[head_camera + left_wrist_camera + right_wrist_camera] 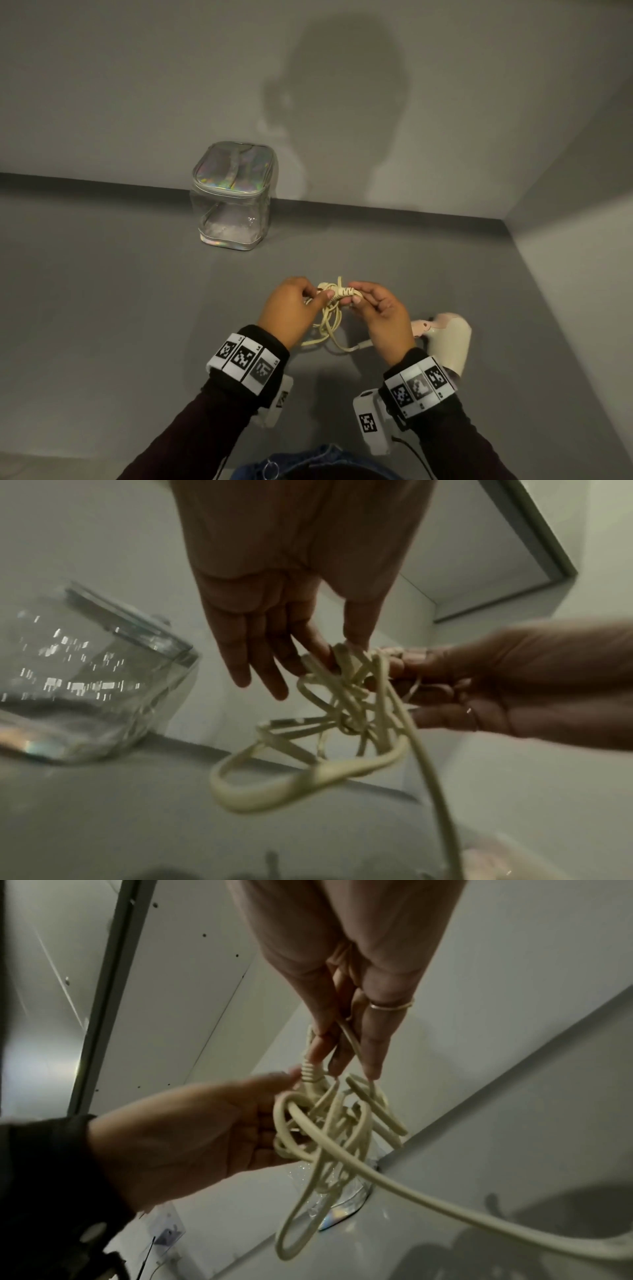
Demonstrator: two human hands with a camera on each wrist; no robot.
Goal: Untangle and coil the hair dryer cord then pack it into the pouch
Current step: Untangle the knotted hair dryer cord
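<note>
Both hands, left hand (289, 310) and right hand (382, 317), are pinched on the tangled cord (330, 317) between them; untangling is underway, loops to be freed next.

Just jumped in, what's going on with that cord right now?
Both hands are working on the cream hair dryer cord, which is a tangled bundle. The left hand and the right hand each pinch it near the ribbed end, loops dangling below. The hair dryer lies on the grey surface by the right wrist. The pouch stands zipped shut by the wall.
</note>
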